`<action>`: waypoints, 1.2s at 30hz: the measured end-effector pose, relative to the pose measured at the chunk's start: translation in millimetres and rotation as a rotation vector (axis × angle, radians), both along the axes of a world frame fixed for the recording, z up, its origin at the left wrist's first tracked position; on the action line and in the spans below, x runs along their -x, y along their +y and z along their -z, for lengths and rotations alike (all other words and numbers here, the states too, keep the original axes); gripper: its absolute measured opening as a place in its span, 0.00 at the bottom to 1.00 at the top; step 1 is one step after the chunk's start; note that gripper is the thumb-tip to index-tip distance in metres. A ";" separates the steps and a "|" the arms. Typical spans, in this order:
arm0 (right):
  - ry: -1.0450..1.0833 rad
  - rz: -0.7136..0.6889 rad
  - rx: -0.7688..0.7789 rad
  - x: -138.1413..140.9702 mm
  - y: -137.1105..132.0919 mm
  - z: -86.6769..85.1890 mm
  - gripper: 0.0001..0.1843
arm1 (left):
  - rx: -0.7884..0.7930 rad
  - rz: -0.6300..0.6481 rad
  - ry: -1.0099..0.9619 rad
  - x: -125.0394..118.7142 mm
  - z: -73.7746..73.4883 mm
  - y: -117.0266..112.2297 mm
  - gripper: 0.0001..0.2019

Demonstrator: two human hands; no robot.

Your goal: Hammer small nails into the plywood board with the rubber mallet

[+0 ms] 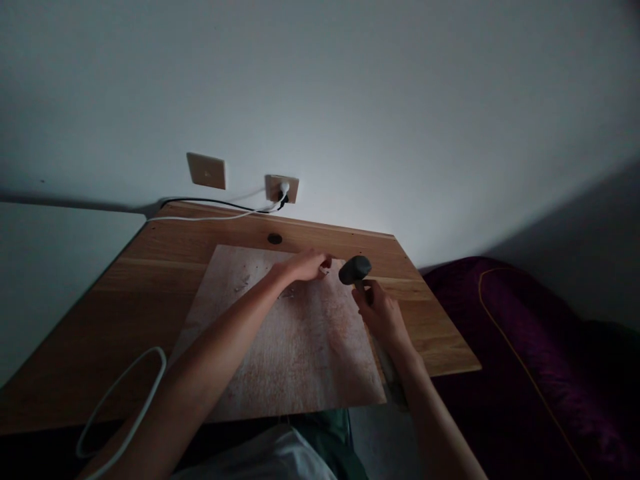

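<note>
My right hand (384,315) is wrapped round the handle of a mallet with a dark, rounded head (355,269). The mallet is held up over the right edge of a pale, worn wooden board (300,353). Near the board's far right corner, my left hand (309,265) is closed with its fingertips pinched together, low over the surface. Whatever is between those fingers is too small to make out. The mallet head is just to the right of the left hand, apart from it. Small loose pieces (243,285) lie on the board's far left part.
The board rests on a wooden desk (160,267) against a white wall. A dark round hole (275,238) is near the desk's back edge. Cables run to a wall socket (282,189). A white cable loop (163,367) hangs by my left forearm. Purple fabric (530,347) lies to the right.
</note>
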State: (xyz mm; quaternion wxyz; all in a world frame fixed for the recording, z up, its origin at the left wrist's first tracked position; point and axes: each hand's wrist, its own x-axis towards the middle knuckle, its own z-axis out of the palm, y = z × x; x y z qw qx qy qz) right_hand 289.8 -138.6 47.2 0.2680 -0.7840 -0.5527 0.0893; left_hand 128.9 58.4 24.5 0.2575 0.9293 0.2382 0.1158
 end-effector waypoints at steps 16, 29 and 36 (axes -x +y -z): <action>0.060 -0.044 0.065 -17.0 4.3 23.8 0.14 | -0.080 0.017 -0.009 -2.8 -4.3 -3.4 0.07; 0.360 -0.040 0.064 -34.8 12.4 44.3 0.29 | -0.051 0.046 -0.055 -3.0 -3.0 -1.7 0.08; 0.406 -0.052 0.014 -29.5 10.4 48.3 0.32 | 0.014 -0.003 -0.109 2.6 -16.4 -0.2 0.04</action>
